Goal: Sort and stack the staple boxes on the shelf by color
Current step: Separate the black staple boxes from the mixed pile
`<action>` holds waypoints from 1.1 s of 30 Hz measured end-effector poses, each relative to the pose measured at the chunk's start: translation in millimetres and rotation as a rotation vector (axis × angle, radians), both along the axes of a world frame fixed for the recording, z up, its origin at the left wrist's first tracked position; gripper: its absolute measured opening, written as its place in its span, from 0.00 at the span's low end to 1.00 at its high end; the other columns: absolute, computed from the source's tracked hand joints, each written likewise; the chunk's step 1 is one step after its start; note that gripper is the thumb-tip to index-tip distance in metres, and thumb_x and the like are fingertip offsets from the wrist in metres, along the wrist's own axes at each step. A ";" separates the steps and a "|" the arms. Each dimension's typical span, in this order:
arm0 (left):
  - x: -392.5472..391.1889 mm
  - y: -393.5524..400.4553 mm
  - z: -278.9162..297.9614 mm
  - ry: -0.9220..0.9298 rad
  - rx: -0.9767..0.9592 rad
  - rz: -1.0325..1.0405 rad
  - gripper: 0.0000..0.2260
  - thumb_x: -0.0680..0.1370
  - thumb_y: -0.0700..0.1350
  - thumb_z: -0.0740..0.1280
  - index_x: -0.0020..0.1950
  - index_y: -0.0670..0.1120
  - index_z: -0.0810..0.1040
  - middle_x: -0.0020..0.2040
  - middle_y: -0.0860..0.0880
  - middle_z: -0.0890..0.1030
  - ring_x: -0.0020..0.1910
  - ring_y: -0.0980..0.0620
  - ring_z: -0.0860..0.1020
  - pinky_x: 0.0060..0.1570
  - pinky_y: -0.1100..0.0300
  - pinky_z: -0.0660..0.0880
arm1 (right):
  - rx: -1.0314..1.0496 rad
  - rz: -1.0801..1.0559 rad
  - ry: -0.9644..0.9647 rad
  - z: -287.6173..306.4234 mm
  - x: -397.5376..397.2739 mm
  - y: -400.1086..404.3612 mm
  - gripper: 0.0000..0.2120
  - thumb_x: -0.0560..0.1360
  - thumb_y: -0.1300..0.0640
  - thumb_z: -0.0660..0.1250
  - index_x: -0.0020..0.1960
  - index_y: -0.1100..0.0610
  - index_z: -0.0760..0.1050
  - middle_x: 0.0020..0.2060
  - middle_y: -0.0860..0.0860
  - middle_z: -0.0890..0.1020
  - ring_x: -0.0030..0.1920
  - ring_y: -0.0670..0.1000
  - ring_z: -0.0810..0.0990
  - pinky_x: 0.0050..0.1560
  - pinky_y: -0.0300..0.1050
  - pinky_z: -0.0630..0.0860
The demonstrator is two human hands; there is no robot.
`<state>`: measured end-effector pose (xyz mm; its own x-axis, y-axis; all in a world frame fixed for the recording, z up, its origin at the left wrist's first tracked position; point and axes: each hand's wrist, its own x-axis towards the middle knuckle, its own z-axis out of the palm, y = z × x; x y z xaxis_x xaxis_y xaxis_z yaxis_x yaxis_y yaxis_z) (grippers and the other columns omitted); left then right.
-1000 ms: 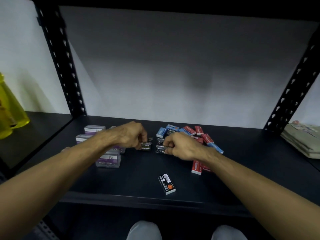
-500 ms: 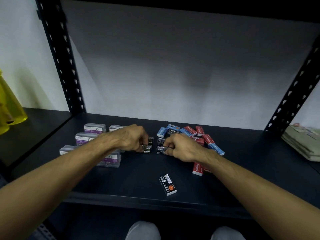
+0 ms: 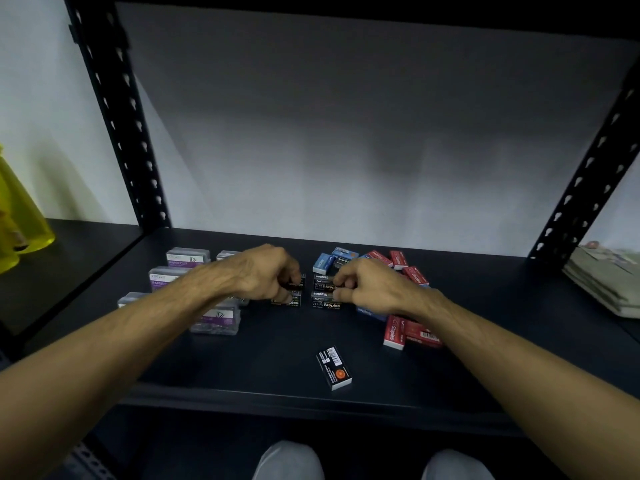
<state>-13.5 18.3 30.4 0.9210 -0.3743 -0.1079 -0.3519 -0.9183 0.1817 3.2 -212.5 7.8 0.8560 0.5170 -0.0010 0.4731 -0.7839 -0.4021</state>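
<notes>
Black staple boxes stand in two short stacks mid-shelf. My left hand pinches the top black box of the left stack. My right hand pinches a black box in the right stack. One more black box lies alone near the shelf's front edge. Blue boxes lie behind my right hand. Red boxes are scattered at the back right and under my right forearm.
Clear paper-clip boxes with purple labels sit left of my left arm on the dark shelf. A yellow bottle stands on the neighbouring shelf at left. Stacked papers lie at far right. Perforated black uprights flank the bay.
Both hands stay on the two black stacks, with only slight shifts of the fingers. The camera has tilted a little; the boxes sit where they were.
</notes>
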 end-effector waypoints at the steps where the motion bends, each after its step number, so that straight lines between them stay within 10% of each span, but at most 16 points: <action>1: -1.5 -1.0 2.1 -0.015 -0.023 -0.009 0.17 0.73 0.50 0.75 0.61 0.52 0.80 0.54 0.53 0.81 0.51 0.53 0.78 0.48 0.62 0.74 | 0.008 -0.009 -0.008 2.0 1.6 -2.2 0.13 0.76 0.47 0.70 0.57 0.53 0.80 0.44 0.48 0.82 0.44 0.47 0.80 0.45 0.44 0.77; 19: -56.1 -54.9 -17.2 0.201 -0.095 -0.381 0.24 0.69 0.52 0.77 0.63 0.62 0.76 0.57 0.56 0.72 0.50 0.57 0.73 0.49 0.62 0.73 | 0.097 -0.171 -0.148 0.8 30.5 -14.1 0.12 0.79 0.56 0.66 0.60 0.58 0.79 0.55 0.52 0.80 0.55 0.51 0.80 0.56 0.46 0.77; 24: -50.3 -56.0 -34.8 0.164 -0.097 -0.390 0.24 0.67 0.52 0.78 0.62 0.61 0.78 0.55 0.59 0.70 0.46 0.62 0.70 0.43 0.75 0.65 | 0.071 -0.197 -0.194 -1.5 41.2 -10.9 0.13 0.79 0.55 0.66 0.62 0.59 0.78 0.56 0.53 0.78 0.51 0.48 0.76 0.54 0.46 0.76; 33: -47.5 -52.4 -35.7 0.165 -0.138 -0.384 0.18 0.72 0.54 0.75 0.61 0.54 0.81 0.52 0.57 0.74 0.46 0.59 0.73 0.47 0.63 0.73 | 0.039 -0.265 -0.185 -16.9 51.1 -3.4 0.14 0.79 0.54 0.66 0.59 0.62 0.80 0.53 0.55 0.84 0.50 0.53 0.82 0.49 0.45 0.76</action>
